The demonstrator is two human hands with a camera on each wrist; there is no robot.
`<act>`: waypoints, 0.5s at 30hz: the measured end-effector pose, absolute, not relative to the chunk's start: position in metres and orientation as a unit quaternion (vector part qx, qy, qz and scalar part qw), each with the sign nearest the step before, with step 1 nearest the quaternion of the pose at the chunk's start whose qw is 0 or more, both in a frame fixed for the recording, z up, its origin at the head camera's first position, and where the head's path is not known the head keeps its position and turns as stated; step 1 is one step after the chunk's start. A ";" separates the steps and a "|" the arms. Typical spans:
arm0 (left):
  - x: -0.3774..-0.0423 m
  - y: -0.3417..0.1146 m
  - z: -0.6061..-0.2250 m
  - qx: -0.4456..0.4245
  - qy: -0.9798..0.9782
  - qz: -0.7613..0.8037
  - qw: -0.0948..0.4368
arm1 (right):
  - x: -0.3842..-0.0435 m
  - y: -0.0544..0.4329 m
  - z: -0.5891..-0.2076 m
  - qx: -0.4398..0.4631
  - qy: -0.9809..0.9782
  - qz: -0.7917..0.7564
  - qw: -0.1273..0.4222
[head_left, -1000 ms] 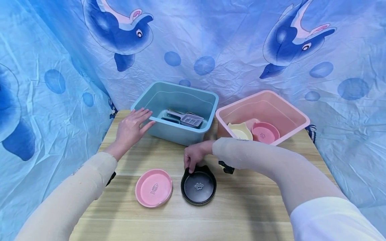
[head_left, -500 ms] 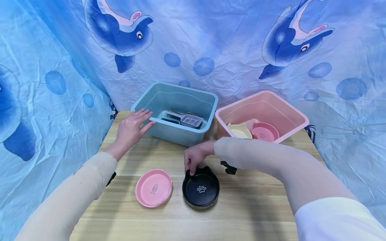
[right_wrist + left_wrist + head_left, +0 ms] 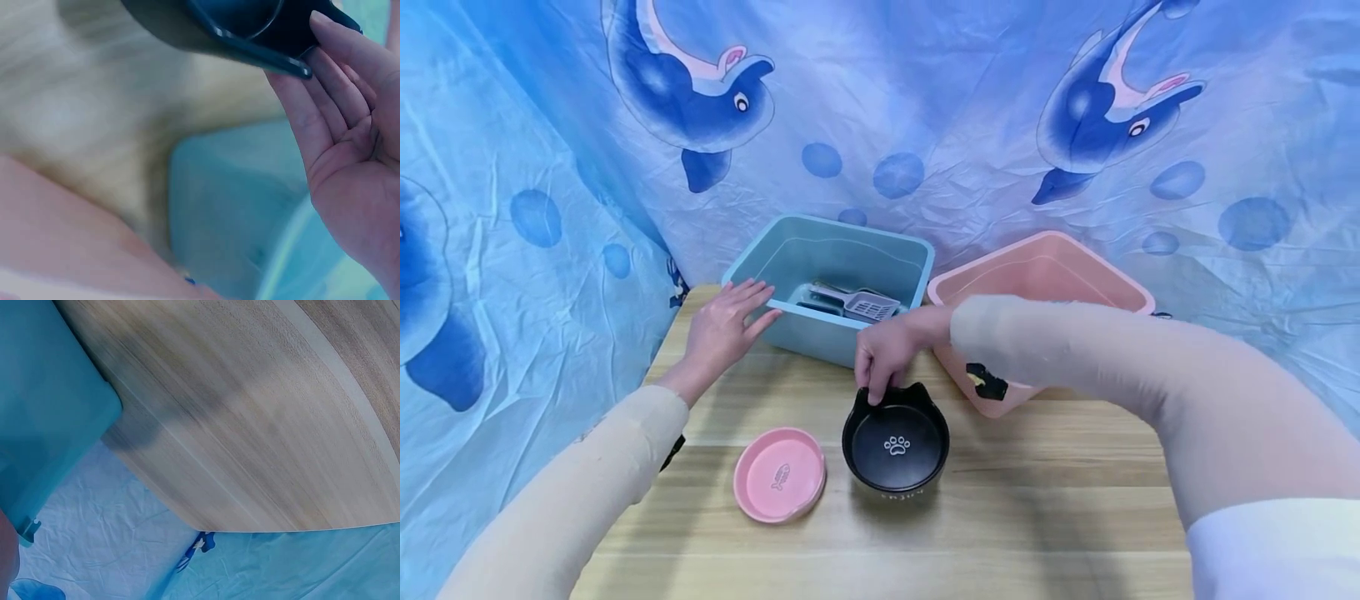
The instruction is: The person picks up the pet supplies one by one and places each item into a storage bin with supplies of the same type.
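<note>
A black cat-eared bowl [image 3: 897, 450] with a white paw print hangs a little above the table, its shadow beneath it. My right hand [image 3: 887, 354] pinches its far rim by one ear, thumb inside; the right wrist view shows the thumb over the bowl [image 3: 250, 25] and the fingers behind it. My left hand [image 3: 722, 325] rests with straight fingers on the near left rim of the blue bin [image 3: 820, 337]. Inside that bin lies a grey slotted litter scoop [image 3: 868, 307] among darker items. A pink bowl [image 3: 780, 475] with a fish-bone print sits on the table to the left.
A pink bin [image 3: 1037, 267] stands at the back right, partly covered by my right forearm, which hides its contents. The wooden table [image 3: 1000, 533] reaches back to a blue dolphin-print cloth [image 3: 865, 100] behind and at both sides.
My right hand has lifted the black bowl off the table and shifted slightly away from me. The right forearm now covers the bowls in the pink bin. My left hand stays put.
</note>
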State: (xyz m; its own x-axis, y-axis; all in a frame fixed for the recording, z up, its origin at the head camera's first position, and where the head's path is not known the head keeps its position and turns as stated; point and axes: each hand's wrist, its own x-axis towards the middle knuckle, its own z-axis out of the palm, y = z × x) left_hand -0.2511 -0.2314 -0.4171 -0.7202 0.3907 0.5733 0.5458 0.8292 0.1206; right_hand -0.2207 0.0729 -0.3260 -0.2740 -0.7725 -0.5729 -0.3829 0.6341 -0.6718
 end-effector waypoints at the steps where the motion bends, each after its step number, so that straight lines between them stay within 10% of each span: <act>1: -0.251 -0.232 -0.417 -0.254 -0.917 -0.141 0.272 | -0.222 0.074 -0.318 -0.367 0.776 -0.211 0.468; 15: -0.249 -0.234 -0.420 -0.256 -0.920 -0.140 0.263 | -0.255 0.121 -0.233 -0.318 0.816 -0.219 0.429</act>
State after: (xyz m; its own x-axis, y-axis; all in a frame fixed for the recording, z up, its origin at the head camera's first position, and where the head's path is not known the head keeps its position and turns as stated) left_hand -0.2487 -0.2338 -0.4203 -0.7305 0.3970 0.5557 0.5442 0.8300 0.1223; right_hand -0.2546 0.1214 -0.2333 -0.4296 -0.7074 -0.5613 -0.3307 0.7016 -0.6312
